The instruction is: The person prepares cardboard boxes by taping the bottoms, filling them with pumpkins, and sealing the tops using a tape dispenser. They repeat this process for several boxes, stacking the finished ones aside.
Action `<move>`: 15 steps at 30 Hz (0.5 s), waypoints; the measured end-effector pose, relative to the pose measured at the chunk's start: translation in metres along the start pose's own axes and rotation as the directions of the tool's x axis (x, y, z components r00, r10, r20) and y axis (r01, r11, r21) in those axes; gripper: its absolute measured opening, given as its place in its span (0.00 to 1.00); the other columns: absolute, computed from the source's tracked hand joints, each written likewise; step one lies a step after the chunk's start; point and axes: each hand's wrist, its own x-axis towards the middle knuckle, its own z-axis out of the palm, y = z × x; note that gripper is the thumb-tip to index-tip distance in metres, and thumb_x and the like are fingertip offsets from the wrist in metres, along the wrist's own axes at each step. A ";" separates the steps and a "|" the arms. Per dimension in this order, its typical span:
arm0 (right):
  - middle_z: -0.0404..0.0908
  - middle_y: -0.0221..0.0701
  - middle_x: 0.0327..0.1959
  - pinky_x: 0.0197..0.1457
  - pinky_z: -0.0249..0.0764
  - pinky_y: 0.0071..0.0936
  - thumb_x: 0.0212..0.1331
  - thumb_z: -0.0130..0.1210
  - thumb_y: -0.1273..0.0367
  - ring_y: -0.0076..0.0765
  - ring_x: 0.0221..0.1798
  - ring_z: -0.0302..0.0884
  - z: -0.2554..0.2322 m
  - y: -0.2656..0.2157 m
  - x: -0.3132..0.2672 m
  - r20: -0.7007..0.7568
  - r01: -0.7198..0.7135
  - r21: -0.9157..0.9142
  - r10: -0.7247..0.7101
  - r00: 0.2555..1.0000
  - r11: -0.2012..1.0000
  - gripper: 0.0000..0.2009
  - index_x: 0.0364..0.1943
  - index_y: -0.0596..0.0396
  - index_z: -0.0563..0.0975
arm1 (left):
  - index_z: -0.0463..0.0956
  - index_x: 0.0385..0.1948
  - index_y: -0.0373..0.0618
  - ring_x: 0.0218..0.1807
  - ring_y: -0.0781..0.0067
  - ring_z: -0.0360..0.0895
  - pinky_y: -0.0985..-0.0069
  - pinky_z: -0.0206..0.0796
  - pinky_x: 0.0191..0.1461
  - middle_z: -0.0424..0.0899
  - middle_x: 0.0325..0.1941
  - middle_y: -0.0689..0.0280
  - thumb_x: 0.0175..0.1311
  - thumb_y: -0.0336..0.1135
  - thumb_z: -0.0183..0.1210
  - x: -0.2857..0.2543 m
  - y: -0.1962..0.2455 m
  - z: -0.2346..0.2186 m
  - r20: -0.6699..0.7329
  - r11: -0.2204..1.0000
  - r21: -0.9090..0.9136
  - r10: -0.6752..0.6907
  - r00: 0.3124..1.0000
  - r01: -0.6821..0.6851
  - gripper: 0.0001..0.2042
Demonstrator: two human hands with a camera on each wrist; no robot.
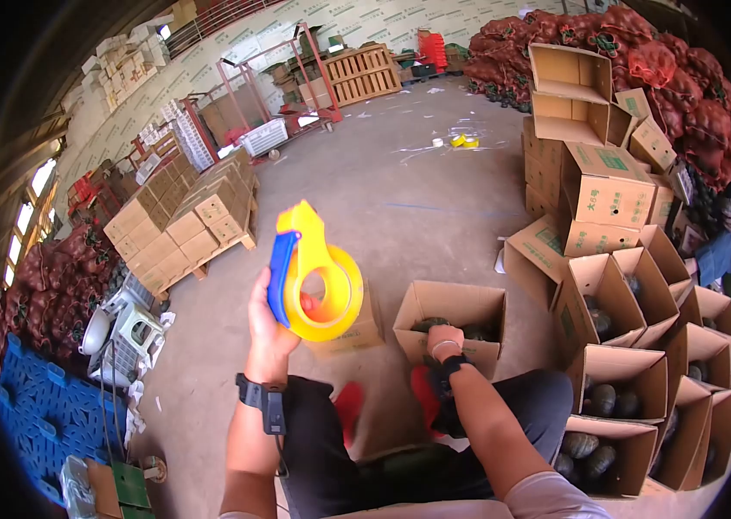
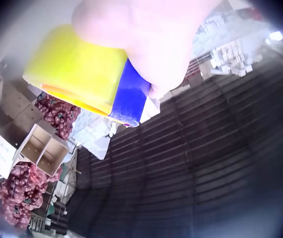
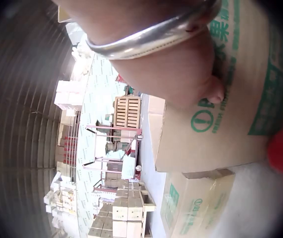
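Concrete floor (image 1: 400, 199), grey and dusty, stretches across a big warehouse, with red mesh sacks (image 1: 642, 52) heaped at the far right and pallets of sealed cartons (image 1: 184, 225) stacked to the left. Nearer the person, open corrugated boxes (image 1: 634, 346) stand in rows along the right, several holding dark, round, ribbed squashes (image 1: 599, 400). Directly ahead sits one open cardboard box (image 1: 452, 320), its flaps up and green printing on its smooth brown wall. The right hand (image 1: 445, 342), a metal bangle on the wrist, rests on this box's near rim; the right wrist view shows the thumb pressed to the printed wall, but whether the fingers are curled over the edge cannot be told. The left hand (image 1: 269, 316) is raised at chest height above the floor, fingers clenched round the blue handle of a tape dispenser (image 1: 314, 272), a hard glossy yellow plastic frame carrying a ring of clear tape. Held this high and off to the box's left, the dispenser could slip from the grip or its cutter edge could nick the other hand if swung down carelessly; the upright flaps could also spring back if the resting hand lets go.
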 end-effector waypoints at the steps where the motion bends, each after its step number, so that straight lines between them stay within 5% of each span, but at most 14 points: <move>1: 0.80 0.32 0.41 0.43 0.74 0.31 0.57 0.43 0.67 0.36 0.45 0.78 0.003 -0.001 0.001 0.000 -0.011 0.003 0.011 1.000 1.000 0.13 0.37 0.47 0.81 | 0.71 0.27 0.37 0.17 0.65 0.69 0.69 0.65 0.29 0.72 0.16 0.62 0.61 0.53 0.43 -0.005 0.004 0.015 -0.055 0.999 0.035 0.035 0.998 -0.033 0.23; 7: 0.80 0.34 0.39 0.43 0.74 0.33 0.54 0.45 0.66 0.38 0.44 0.78 0.007 0.012 -0.014 -0.092 0.101 0.011 -0.099 0.991 0.995 0.12 0.35 0.46 0.81 | 0.72 0.28 0.37 0.17 0.65 0.71 0.70 0.66 0.29 0.74 0.16 0.61 0.62 0.52 0.42 -0.019 0.011 0.040 0.092 0.997 -0.022 0.078 0.993 -0.076 0.23; 10: 0.80 0.34 0.39 0.43 0.74 0.33 0.54 0.45 0.67 0.38 0.44 0.78 0.008 0.010 -0.008 -0.105 0.093 -0.015 -0.095 0.990 0.996 0.12 0.36 0.45 0.80 | 0.72 0.29 0.37 0.17 0.65 0.71 0.69 0.67 0.28 0.75 0.18 0.60 0.62 0.52 0.42 -0.014 -0.002 0.035 -0.011 0.997 0.040 0.070 0.998 -0.069 0.23; 15: 0.80 0.31 0.40 0.44 0.73 0.34 0.55 0.44 0.66 0.36 0.45 0.78 0.003 0.009 -0.011 -0.082 0.115 -0.006 -0.115 0.990 0.993 0.12 0.38 0.41 0.80 | 0.70 0.45 0.41 0.40 0.65 0.77 0.68 0.72 0.38 0.78 0.44 0.63 0.63 0.46 0.44 -0.010 -0.022 -0.014 0.075 0.999 0.036 -0.016 0.997 0.013 0.18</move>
